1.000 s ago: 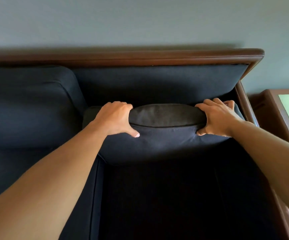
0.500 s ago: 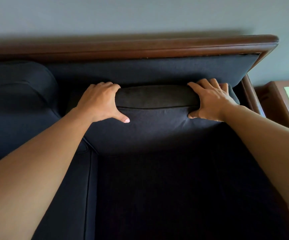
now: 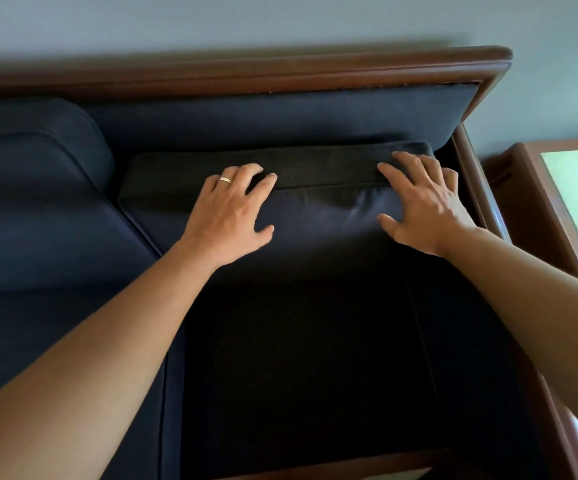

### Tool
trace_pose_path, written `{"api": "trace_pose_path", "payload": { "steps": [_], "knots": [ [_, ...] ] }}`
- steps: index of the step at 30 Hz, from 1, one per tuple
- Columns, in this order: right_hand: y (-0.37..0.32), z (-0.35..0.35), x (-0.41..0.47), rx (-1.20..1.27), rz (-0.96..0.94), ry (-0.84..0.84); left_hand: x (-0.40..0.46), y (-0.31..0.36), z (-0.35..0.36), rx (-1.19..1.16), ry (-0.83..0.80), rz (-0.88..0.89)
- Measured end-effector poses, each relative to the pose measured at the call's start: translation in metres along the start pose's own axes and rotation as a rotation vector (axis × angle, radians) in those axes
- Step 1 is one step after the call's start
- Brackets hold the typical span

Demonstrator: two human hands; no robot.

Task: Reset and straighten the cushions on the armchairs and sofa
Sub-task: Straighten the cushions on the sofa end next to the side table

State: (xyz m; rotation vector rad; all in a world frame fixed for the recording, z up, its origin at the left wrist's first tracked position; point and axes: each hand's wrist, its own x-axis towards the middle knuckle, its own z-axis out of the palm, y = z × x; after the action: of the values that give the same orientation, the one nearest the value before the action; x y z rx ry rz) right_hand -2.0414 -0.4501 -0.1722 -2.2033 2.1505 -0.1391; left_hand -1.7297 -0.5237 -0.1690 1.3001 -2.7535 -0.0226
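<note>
- The back cushion leaned against the sofa backrest at frame centre.
- The left hand lay flat on it, grip released, fingers spread.
- The right hand pressed its right end, grip likewise released.

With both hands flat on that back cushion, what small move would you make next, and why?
Probably press the back cushion rearward until upright: both the left hand and right hand lie open on it, and it leans forward off the sofa's backrest.
</note>
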Motion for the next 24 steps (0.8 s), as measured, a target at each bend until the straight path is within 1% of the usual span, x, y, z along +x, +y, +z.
{"api": "trace_pose_path", "payload": {
  "steps": [3, 6, 8, 11, 14, 19, 21, 24],
  "knots": [
    [0.018, -0.013, -0.046, 0.023, 0.014, 0.036, -0.011, 0.052, -0.004, -0.024, 0.003, 0.027],
    [0.027, -0.018, -0.077, 0.082, 0.030, 0.015, -0.022, 0.085, -0.003, -0.102, -0.053, -0.008],
    [0.037, -0.024, -0.111, 0.135, 0.043, -0.008, -0.037, 0.123, -0.007, -0.163, -0.115, -0.024],
    [0.049, -0.030, -0.160, 0.226, 0.043, -0.021, -0.060, 0.177, -0.014, -0.247, -0.253, -0.056],
    [0.059, -0.036, -0.220, 0.305, 0.053, 0.016, -0.094, 0.237, -0.016, -0.301, -0.308, -0.063],
    [0.088, -0.034, -0.322, 0.356, 0.097, 0.058, -0.156, 0.329, 0.000, -0.386, -0.426, -0.063],
    [0.101, -0.027, -0.356, 0.388, 0.163, 0.072, -0.177, 0.355, 0.012, -0.379, -0.468, -0.051],
    [0.117, -0.014, -0.400, 0.399, 0.233, 0.114, -0.208, 0.383, 0.033, -0.282, -0.545, -0.004]
  ]
}}
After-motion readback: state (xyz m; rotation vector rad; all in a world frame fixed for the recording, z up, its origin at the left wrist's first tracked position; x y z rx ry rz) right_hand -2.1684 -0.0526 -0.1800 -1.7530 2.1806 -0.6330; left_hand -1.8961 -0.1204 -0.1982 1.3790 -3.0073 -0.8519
